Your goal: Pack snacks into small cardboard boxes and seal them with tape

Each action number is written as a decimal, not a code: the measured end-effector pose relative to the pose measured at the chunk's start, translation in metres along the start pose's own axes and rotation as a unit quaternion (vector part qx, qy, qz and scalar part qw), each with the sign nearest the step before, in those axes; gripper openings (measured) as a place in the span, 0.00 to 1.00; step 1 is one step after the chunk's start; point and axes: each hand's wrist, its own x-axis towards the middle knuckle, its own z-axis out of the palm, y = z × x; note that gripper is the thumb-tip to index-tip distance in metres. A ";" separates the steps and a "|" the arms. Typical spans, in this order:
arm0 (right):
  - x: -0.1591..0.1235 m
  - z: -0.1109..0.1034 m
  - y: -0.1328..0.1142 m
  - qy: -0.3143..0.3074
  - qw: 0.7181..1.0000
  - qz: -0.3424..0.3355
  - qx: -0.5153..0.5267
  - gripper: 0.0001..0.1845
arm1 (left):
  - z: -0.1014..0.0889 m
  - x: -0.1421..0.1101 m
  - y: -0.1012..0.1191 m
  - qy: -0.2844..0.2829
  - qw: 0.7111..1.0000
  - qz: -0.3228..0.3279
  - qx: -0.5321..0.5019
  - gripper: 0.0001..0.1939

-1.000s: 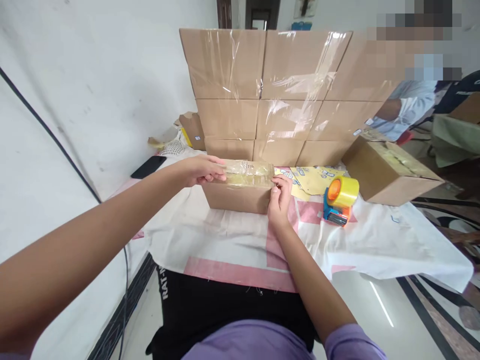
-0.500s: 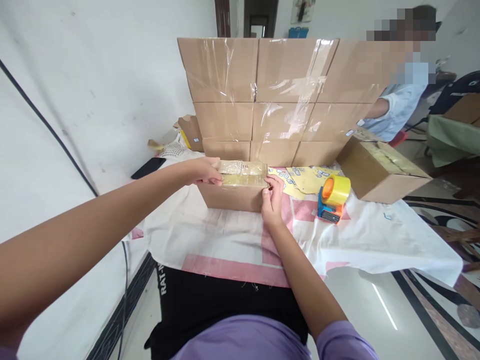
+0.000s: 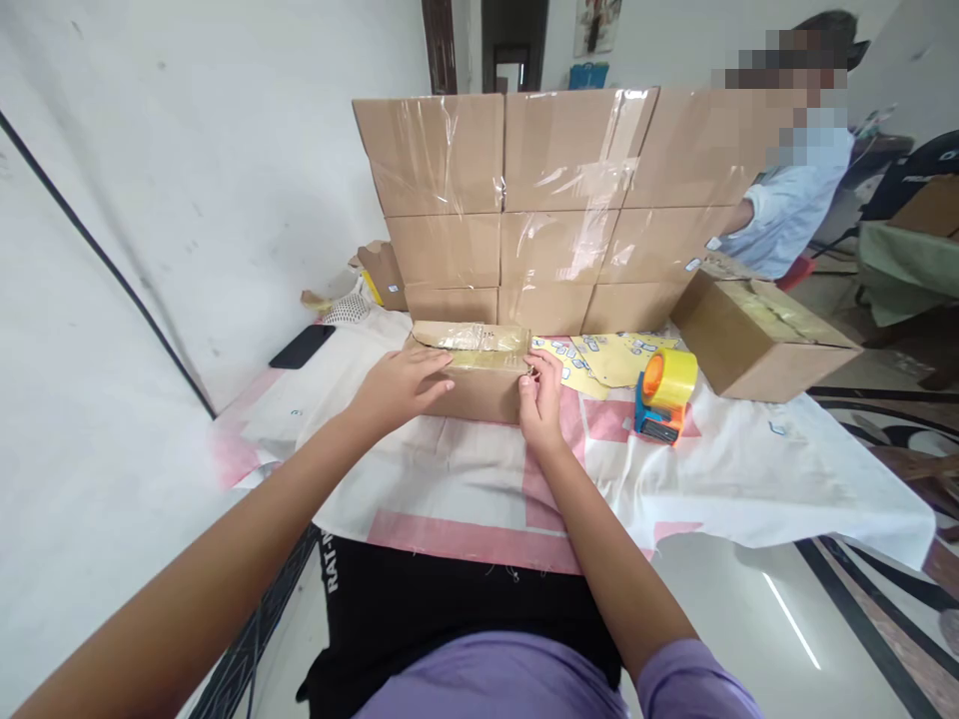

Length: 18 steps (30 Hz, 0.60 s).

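Observation:
A small cardboard box [image 3: 483,392] with shiny tape along its top lies in front of me on the cloth. My left hand [image 3: 401,389] rests against its left front edge, fingers stretched out and the thumb pointing right. My right hand [image 3: 540,399] grips the box's right end, thumb on the near side and fingers bent over the corner. To the right of that hand lies a tape dispenser [image 3: 659,404] in blue and orange with a yellow roll. Yellow printed sheets [image 3: 614,358] lie behind it.
Behind the small box rises a stack of taped cartons [image 3: 558,240]. Another carton [image 3: 764,340] stands at the right. A black phone [image 3: 302,347] lies at the left on the white and pink tablecloth [image 3: 719,489]. A person in a light blue shirt [image 3: 798,215] is at the back right.
My left hand has moved from the box's top left end to its left front edge, and its fingers have opened out. My right hand stays at the right end.

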 end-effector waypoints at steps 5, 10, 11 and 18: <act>0.001 -0.002 0.000 -0.002 0.999 -0.018 -0.027 0.13 | 0.010 -0.007 -0.009 0.084 0.995 0.029 -0.053 0.17; -0.001 0.000 0.002 -0.010 0.999 -0.026 -0.039 0.15 | -0.006 0.027 -0.013 0.160 0.971 -0.086 -0.156 0.15; -0.002 -0.001 0.002 -0.015 0.999 -0.022 -0.041 0.16 | -0.008 0.034 -0.016 0.088 0.980 -0.084 -0.158 0.15; 0.023 -0.040 -0.011 -0.033 0.999 0.014 -0.016 0.13 | -0.006 0.033 -0.029 -0.115 0.992 -0.010 -0.048 0.32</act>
